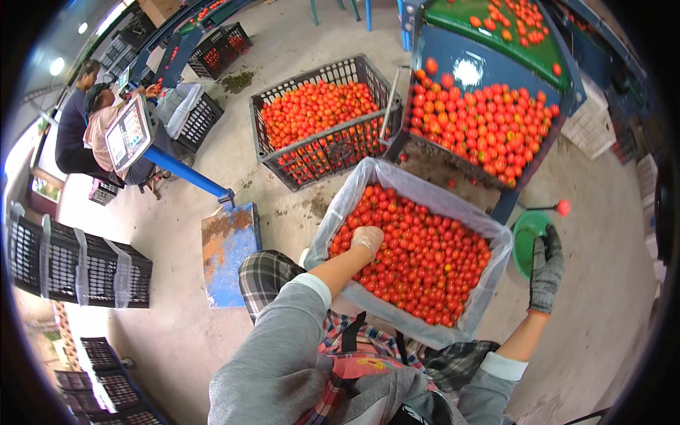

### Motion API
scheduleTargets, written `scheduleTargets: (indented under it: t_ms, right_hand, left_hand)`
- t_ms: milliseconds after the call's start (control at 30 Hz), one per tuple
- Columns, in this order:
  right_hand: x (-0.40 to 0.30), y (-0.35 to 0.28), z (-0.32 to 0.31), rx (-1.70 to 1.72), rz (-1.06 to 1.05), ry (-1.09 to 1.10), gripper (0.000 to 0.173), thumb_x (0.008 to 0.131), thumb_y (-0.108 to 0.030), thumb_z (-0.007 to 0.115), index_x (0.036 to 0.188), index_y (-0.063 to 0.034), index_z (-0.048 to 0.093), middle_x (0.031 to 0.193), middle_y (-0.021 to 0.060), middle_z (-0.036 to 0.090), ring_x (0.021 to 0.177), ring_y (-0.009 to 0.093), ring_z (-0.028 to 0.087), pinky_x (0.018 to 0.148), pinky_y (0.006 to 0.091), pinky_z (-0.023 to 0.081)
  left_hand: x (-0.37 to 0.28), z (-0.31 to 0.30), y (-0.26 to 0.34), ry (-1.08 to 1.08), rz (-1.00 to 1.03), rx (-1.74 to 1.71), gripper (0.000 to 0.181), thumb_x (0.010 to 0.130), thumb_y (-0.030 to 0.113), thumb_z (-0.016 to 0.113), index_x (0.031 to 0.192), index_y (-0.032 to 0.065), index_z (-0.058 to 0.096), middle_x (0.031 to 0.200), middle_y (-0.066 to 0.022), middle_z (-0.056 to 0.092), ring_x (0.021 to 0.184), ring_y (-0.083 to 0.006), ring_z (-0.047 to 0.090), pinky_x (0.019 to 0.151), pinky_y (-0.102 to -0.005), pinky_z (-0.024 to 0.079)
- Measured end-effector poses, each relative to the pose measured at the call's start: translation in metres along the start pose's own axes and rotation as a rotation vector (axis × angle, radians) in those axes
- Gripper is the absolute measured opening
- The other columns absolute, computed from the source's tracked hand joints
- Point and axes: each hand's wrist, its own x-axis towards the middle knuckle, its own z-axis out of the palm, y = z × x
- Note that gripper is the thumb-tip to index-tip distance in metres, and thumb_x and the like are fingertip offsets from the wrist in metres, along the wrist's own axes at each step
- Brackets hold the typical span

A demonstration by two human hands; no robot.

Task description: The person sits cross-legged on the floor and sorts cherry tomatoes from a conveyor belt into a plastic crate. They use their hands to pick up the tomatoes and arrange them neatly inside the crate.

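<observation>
Cherry tomatoes (419, 255) fill a crate lined with translucent plastic film (486, 303) in front of me. My left hand (367, 239), in a thin clear glove, reaches in at the left side of the crate and touches the tomatoes; its fingers are partly hidden, so a grip cannot be made out. My right hand (547, 271), in a grey knit glove, is to the right of the crate, over the edge of a green plastic bowl (526, 239). Beyond the crate, more tomatoes lie in a blue metal sorting chute (451, 95).
A black plastic crate of tomatoes (329, 154) stands beyond the lined one. At left are a blue platform scale (231, 265) with its display (127, 133) on a post, and stacked black crates (79, 260). Two people (79, 117) sit at the upper left. A red-knobbed lever (563, 207) juts out.
</observation>
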Motion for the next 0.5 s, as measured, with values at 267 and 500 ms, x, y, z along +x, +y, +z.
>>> scheduleTargets:
  t_ms: [267,500]
  right_hand:
    - [0.009,0.015,-0.003,0.121,0.019,0.192,0.046,0.087,-0.017,0.057,0.129,-0.0057,0.042,0.124,0.0098,0.051,0.095,0.014,0.055,0.08,0.0267,0.045]
    - [0.058,-0.029,0.017,0.537,0.253,0.33,0.038,0.084,-0.028,0.06,0.117,-0.0114,0.051,0.073,0.0008,0.057,0.052,0.009,0.047,0.046,0.0244,0.039]
  left_hand:
    - [0.003,-0.012,0.007,-0.104,0.372,0.327,0.023,0.065,0.022,0.073,0.087,0.0176,0.069,0.086,0.0043,0.065,0.081,-0.0178,0.064,0.056,-0.0334,0.044]
    - [0.005,0.008,-0.011,0.135,0.452,0.334,0.011,0.075,0.012,0.059,0.081,0.0124,0.068,0.077,0.0015,0.065,0.071,-0.0168,0.063,0.051,-0.0338,0.042]
